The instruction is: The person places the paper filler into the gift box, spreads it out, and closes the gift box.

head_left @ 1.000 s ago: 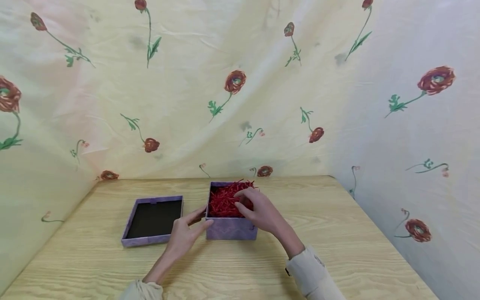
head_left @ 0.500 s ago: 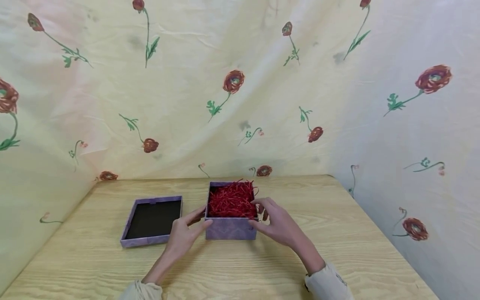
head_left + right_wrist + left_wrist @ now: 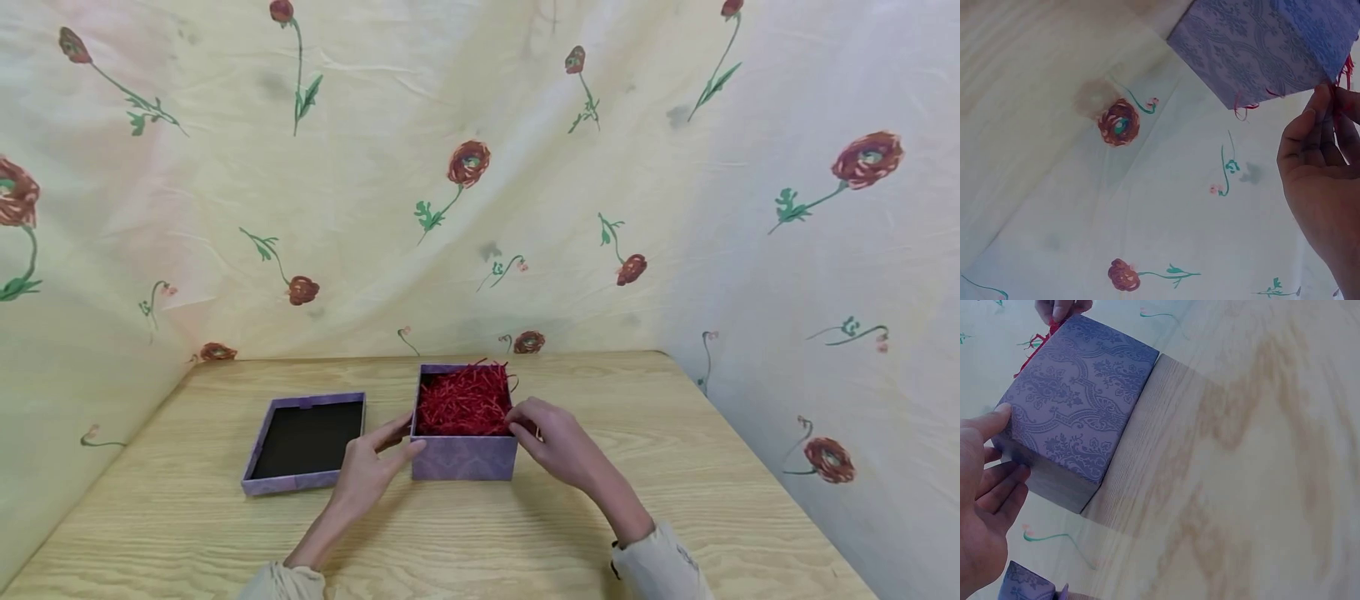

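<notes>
A purple patterned gift box (image 3: pixel 463 460) stands on the table, filled with red shredded paper (image 3: pixel 463 402). My left hand (image 3: pixel 365 475) steadies its near left corner, thumb on the front wall and fingers along the left side; the left wrist view shows this hand (image 3: pixel 985 500) from behind. At the box's near right corner, my right hand (image 3: pixel 558 440) pinches some strands of the paper by the rim. In the right wrist view, red strands hang between the fingers of that hand (image 3: pixel 1322 169).
Left of the box lies its lid (image 3: pixel 292 482), upturned with the black inside showing. Floral cloth (image 3: pixel 375 208) hangs behind and along both sides of the wooden table (image 3: pixel 450 542).
My right hand has moved from over the paper to the box's right front corner, and its thumb and fingers have closed on the strands there. The left hand has stayed put.
</notes>
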### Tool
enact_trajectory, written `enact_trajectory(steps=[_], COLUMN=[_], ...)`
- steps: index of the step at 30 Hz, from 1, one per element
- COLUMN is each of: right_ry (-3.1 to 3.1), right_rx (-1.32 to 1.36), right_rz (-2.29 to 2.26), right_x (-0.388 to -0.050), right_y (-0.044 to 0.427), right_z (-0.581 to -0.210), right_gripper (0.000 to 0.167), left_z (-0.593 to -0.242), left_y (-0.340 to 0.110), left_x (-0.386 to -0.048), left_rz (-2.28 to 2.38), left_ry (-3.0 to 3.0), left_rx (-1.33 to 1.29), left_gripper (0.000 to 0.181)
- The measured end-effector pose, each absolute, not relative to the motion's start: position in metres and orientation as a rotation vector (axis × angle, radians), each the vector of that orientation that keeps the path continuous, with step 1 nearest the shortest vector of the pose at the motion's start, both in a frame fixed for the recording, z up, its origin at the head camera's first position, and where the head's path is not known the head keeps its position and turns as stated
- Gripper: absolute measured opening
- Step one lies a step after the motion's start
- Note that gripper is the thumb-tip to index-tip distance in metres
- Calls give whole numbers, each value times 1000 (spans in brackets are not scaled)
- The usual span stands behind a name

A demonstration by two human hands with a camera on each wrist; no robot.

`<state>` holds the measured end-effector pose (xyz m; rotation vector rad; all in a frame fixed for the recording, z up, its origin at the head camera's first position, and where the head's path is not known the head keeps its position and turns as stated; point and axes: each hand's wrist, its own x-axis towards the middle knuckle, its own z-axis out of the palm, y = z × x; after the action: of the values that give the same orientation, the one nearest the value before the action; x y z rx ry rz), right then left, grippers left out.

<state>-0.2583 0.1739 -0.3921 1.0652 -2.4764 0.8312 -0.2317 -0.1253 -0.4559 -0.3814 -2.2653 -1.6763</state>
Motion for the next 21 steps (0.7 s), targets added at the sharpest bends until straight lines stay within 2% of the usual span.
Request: enact_trajectory(steps=[9, 17, 21], right_ry=[-2481, -2749, -2873], right_rx=[1062, 1030, 1026], right_rz=[847, 679, 638], right_x=[-273, -283, -289], right_y=[145, 119, 109], right_z=[-383, -380, -371], right_gripper=[8, 13, 10], left_z=[-458, -460, -459], left_y=[-126, -125, -126], left_x=[-232, -231, -233], left_rz=[-1681, -1650, -1642], left_ry=[-2269, -2305, -2297], left_rx=[-371, -345, -352], left_gripper=[50, 52, 52])
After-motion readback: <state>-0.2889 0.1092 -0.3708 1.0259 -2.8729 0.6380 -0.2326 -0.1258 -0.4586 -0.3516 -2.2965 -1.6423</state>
